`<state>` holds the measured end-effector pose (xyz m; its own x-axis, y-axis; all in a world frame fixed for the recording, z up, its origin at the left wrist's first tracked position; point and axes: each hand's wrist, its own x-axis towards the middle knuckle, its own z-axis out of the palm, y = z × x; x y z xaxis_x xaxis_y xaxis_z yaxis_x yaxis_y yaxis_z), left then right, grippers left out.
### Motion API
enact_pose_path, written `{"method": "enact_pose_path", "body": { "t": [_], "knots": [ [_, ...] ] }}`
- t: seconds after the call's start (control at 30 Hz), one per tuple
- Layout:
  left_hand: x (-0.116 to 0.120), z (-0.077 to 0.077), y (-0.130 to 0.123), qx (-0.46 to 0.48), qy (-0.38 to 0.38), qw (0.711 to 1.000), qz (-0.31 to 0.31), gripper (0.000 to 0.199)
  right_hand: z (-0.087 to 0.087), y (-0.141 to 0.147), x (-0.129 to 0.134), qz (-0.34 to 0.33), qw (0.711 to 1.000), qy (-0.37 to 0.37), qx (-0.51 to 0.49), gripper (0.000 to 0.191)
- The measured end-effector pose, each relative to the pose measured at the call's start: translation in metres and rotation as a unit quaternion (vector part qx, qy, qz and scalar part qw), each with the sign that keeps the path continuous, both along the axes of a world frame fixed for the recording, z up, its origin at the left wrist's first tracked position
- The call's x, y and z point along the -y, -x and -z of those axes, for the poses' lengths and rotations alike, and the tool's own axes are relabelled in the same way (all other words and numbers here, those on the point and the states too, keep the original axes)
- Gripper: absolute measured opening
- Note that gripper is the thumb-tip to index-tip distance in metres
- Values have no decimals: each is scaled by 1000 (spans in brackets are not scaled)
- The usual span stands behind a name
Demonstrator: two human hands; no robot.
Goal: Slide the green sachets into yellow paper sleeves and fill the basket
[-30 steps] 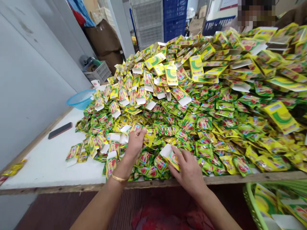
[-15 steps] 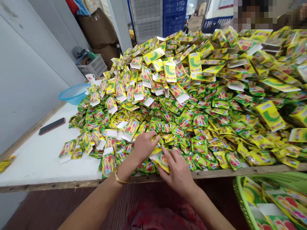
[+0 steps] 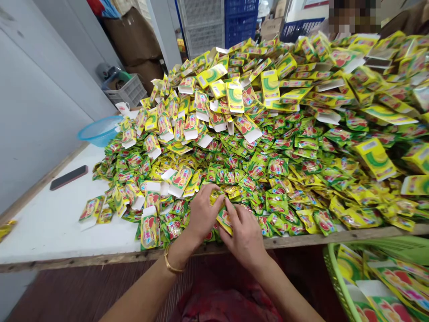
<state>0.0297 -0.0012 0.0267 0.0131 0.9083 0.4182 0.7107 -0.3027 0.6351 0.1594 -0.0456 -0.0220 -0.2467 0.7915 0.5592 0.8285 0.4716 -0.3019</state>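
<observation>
At the front edge of the table, my left hand and my right hand meet around a small yellow-green printed box. Both hands have their fingers closed on it, and part of it is hidden behind them. Around and beyond them lie many small green and yellow sachets. Left of my left hand, a box with a raised white flap lies near the edge. Further boxes with white flaps rest on the sachets just beyond my hands.
Yellow boxes are heaped at the back. A phone and a blue basin are on the left. A green basket of boxes stands below the table at the right. Another person is beyond the heap.
My hands have drawn together around the box. Its white flap, visible between them before, no longer shows. The view has shifted slightly.
</observation>
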Motion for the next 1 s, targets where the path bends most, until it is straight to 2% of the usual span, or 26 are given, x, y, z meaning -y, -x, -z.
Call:
{"method": "enact_pose_path", "body": {
  "t": [0.07,0.13,0.27,0.4,0.53,0.63,0.7,0.77,0.87,1.0],
  "knots": [
    [1,1,-4,17,6,999,-28,6,0,1,-1,-1,1000,-6,1,56],
    [3,0,-6,18,23,999,-24,5,0,0,-3,4,1000,-14,1,55],
    [-1,-11,-8,70,49,996,-32,4,-4,-3,-6,9,999,-36,18,55],
    [-11,-19,-11,129,0,989,-79,8,-10,4,-5,-7,999,-50,13,58],
    [-8,-10,-16,85,-47,993,-69,9,-9,9,-4,30,999,-26,-23,59],
    [0,-1,-16,63,-42,995,-60,12,-8,7,-5,40,998,-8,-40,59],
    [2,-1,-14,58,-21,997,-56,13,-8,3,-7,38,998,-1,-42,59],
    [3,-5,-10,49,3,998,-36,12,-8,-3,-10,30,999,-7,-38,58],
    [0,-14,-2,17,29,999,34,13,-9,-11,-14,3,999,-31,-20,56],
    [-5,-22,6,-94,73,983,139,19,-9,-18,-15,-34,997,-58,30,56]
  ]
}}
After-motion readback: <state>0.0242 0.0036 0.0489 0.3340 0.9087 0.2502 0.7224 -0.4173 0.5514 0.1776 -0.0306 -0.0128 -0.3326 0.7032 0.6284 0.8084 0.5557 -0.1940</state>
